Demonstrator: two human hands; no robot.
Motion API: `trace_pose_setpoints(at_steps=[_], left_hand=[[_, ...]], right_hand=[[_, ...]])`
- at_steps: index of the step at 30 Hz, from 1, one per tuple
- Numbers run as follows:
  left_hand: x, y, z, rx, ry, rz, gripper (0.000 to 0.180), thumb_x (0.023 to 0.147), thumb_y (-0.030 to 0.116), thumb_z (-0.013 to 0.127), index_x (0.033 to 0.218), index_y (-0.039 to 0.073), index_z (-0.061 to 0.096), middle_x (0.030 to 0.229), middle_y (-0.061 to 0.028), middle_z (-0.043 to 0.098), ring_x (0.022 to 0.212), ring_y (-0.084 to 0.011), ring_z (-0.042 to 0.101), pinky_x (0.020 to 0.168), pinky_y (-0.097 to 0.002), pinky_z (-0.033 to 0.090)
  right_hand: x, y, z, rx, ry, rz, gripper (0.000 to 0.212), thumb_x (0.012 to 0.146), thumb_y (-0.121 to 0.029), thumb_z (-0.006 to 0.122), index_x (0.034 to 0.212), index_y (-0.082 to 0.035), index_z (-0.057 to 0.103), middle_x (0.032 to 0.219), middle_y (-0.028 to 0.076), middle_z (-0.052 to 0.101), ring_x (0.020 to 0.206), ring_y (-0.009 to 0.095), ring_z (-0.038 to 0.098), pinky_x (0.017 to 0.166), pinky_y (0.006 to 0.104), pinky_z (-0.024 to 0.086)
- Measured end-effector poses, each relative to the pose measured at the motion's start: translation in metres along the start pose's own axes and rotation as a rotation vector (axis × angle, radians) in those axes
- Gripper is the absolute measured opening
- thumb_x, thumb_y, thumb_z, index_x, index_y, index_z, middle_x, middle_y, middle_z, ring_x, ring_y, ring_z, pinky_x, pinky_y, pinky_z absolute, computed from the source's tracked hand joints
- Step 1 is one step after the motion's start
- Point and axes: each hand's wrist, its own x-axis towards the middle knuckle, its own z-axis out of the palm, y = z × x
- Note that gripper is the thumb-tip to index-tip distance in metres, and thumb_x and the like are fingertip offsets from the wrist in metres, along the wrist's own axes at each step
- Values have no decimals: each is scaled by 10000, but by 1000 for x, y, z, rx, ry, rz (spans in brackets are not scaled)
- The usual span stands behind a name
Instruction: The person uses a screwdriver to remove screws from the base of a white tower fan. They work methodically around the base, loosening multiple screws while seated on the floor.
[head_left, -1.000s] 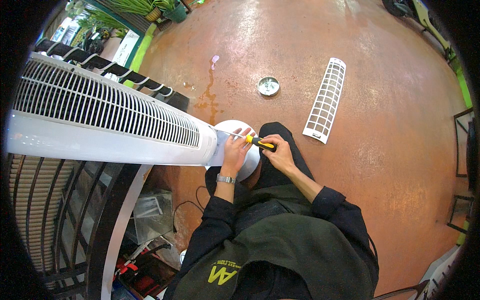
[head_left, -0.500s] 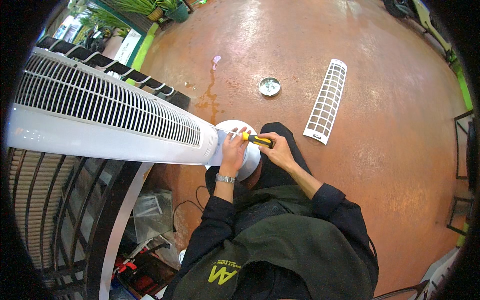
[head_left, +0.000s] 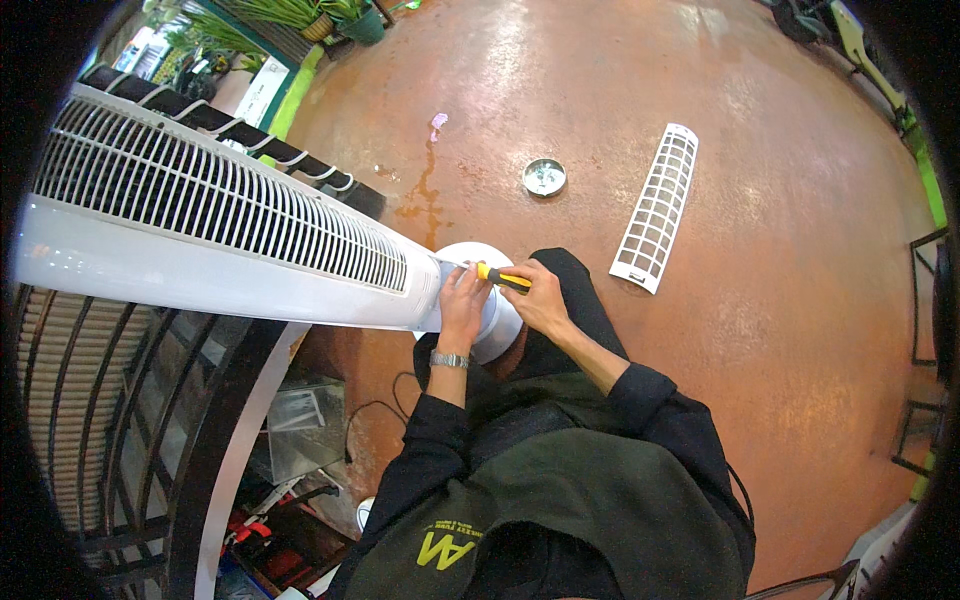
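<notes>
A white tower fan (head_left: 230,275) with a long slatted grille lies on its side, its round white base (head_left: 497,335) in front of my lap. My right hand (head_left: 541,298) is closed round the yellow-and-black handle of a screwdriver (head_left: 508,279). The shaft points left at the fan's lower end, near the base. My left hand (head_left: 461,312), with a metal watch on the wrist, has its fingertips closed about the shaft just ahead of the handle. Where the tip meets the fan is hidden by these fingers or too small to make out.
Ahead on the reddish floor stands a round metal dish (head_left: 544,178) with small pieces in it. A white grid panel (head_left: 657,210) lies to its right. Black curved metal bars (head_left: 150,400) and an open toolbox (head_left: 290,560) are at the left.
The screwdriver and my right hand have moved slightly left, closer to the fan. My left fingers have drawn in round the shaft. The whole view has shifted a little.
</notes>
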Motion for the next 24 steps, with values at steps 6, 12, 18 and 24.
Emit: trace_pose_setpoints(at_steps=[6, 12, 18, 24], left_hand=[[-2, 0, 0, 29, 74, -41, 297, 939, 172, 644, 1153, 14, 512, 1101, -107, 597, 1000, -208, 611, 915, -347, 525], [3, 2, -2, 50, 17, -80, 282, 932, 245, 662, 1096, 40, 561, 1046, -69, 606, 992, -182, 598, 863, -323, 517], [2, 0, -1, 191, 14, -64, 250, 936, 285, 653, 1034, 62, 599, 1020, -48, 613, 961, -164, 586, 809, -299, 489], [-5, 5, 3, 133, 73, -42, 267, 935, 287, 649, 1070, 61, 606, 1024, -42, 623, 937, -162, 600, 789, -284, 497]], right_hand=[[-10, 1, -6, 38, 3, 0, 321, 751, -77, 769, 1068, -57, 721, 994, 114, 654, 924, 244, 657, 831, 327, 525], [3, 1, 7, -8, 109, -222, 292, 812, -128, 735, 1094, -54, 710, 936, 107, 672, 815, 202, 668, 745, 327, 545], [17, -9, -4, 541, -255, 590, 385, 967, -313, 547, 975, 56, 655, 694, 85, 654, 498, 144, 588, 449, 248, 454], [26, 4, -2, 789, -206, 782, 319, 951, -262, 586, 1001, 47, 648, 800, 119, 661, 517, 150, 591, 454, 232, 469]])
